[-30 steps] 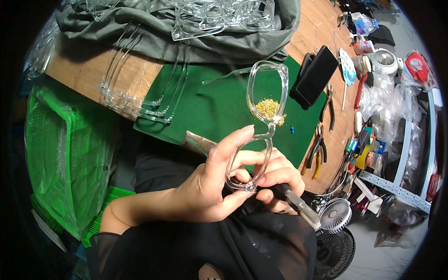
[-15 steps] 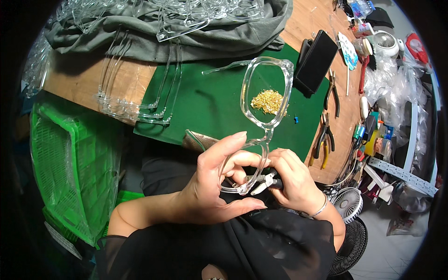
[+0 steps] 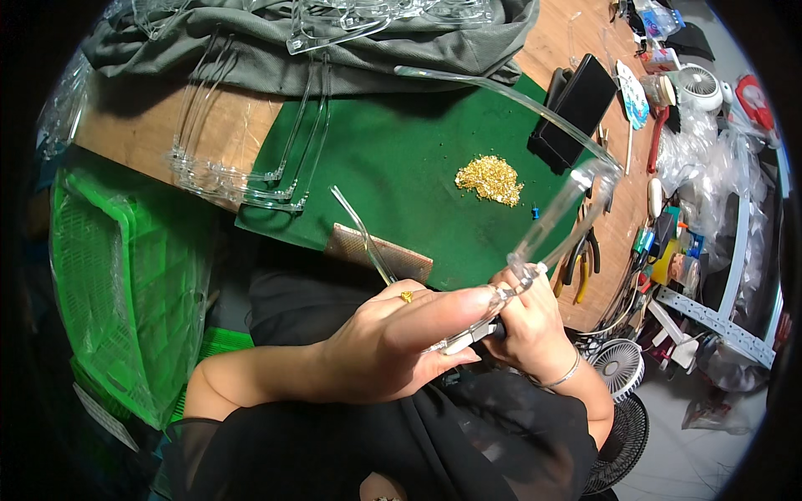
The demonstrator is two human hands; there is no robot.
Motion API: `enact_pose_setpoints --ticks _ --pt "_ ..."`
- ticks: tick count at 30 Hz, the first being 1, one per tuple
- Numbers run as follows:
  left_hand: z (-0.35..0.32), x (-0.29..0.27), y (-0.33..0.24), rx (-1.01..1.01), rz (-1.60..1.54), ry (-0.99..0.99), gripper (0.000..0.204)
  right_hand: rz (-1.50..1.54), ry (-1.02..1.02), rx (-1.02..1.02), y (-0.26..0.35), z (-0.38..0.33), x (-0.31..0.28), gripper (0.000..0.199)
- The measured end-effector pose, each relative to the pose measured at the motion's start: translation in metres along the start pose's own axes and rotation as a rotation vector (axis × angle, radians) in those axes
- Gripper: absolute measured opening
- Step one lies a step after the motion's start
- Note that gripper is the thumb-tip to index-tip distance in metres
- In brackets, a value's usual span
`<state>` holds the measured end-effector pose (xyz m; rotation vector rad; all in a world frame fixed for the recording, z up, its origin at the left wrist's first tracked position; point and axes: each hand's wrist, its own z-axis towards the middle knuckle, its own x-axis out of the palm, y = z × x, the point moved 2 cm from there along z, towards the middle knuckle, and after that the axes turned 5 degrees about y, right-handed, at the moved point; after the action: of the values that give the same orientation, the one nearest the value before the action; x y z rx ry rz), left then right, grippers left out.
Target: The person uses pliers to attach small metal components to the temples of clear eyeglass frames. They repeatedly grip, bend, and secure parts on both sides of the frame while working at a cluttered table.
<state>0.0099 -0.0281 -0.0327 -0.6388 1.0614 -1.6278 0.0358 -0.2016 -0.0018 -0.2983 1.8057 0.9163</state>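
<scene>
My left hand (image 3: pixel 393 342) is closed on a clear plastic eyeglass frame (image 3: pixel 547 219), tilted up nearly edge-on, one temple reaching over the mat and the other pointing up beside my wrist. My right hand (image 3: pixel 535 334) grips a pair of pliers (image 3: pixel 472 336), its pale metal jaws at the frame's near end. My left fingers hide where jaws and frame meet. Beyond my hands, a heap of small gold-coloured metal pieces (image 3: pixel 491 179) lies on a green mat (image 3: pixel 393 159), with a tiny blue piece (image 3: pixel 535 212) beside it.
Several clear frames (image 3: pixel 305 204) stand at the table's left edge. More frames lie on grey cloth (image 3: pixel 251 58) at the back. A black phone (image 3: pixel 581 104) and pliers (image 3: pixel 591 250) are at the right. A green crate (image 3: pixel 134 284) stands left, a small fan (image 3: pixel 618 367) right.
The eyeglass frame has turned from facing me to nearly edge-on, its far end swinging right. My left hand has rolled over, with its back now up. The pliers remain in my right hand.
</scene>
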Motion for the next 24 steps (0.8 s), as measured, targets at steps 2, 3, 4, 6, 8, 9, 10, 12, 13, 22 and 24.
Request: enact_pose_setpoints --ticks 2,3,4,6,8,9,10,12,13,22,24 --pt "0.001 -0.002 -0.003 -0.051 0.041 0.04 0.068 -0.046 -0.043 -0.014 -0.005 -0.002 0.008 0.031" --pt "0.001 -0.002 -0.003 -0.037 0.047 0.058 0.065 -0.07 -0.065 -0.017 -0.007 -0.004 0.01 0.03" --pt "0.001 -0.002 -0.003 -0.023 0.053 0.075 0.062 -0.067 -0.076 -0.011 -0.006 -0.004 0.01 0.025" --pt "-0.001 0.0 -0.002 -0.003 0.13 0.13 0.051 -0.077 -0.121 -0.004 -0.004 -0.005 0.013 0.023" --pt "0.0 -0.001 -0.003 0.032 0.179 0.14 0.048 -0.118 -0.067 0.052 -0.002 -0.005 0.011 0.02" --pt "0.0 -0.002 -0.003 0.048 0.208 0.146 0.046 -0.119 -0.081 0.051 -0.002 -0.005 0.013 0.021" --pt "0.0 -0.002 -0.002 0.037 0.199 0.142 0.048 -0.122 -0.095 0.052 -0.002 -0.005 0.014 0.022" --pt "-0.001 -0.002 0.0 0.015 0.181 0.132 0.051 -0.106 -0.13 0.0 -0.007 -0.006 0.021 0.026" --pt "0.002 -0.003 -0.001 -0.029 0.137 0.085 0.045 -0.113 -0.115 -0.005 -0.012 -0.007 0.022 0.033" --pt "0.006 -0.004 0.0 -0.132 -0.102 0.047 0.099 0.078 -0.091 -0.051 -0.006 0.007 0.0 0.047" --pt "0.006 -0.005 0.0 -0.127 -0.109 0.054 0.101 0.084 -0.083 -0.047 -0.007 0.006 0.001 0.046"
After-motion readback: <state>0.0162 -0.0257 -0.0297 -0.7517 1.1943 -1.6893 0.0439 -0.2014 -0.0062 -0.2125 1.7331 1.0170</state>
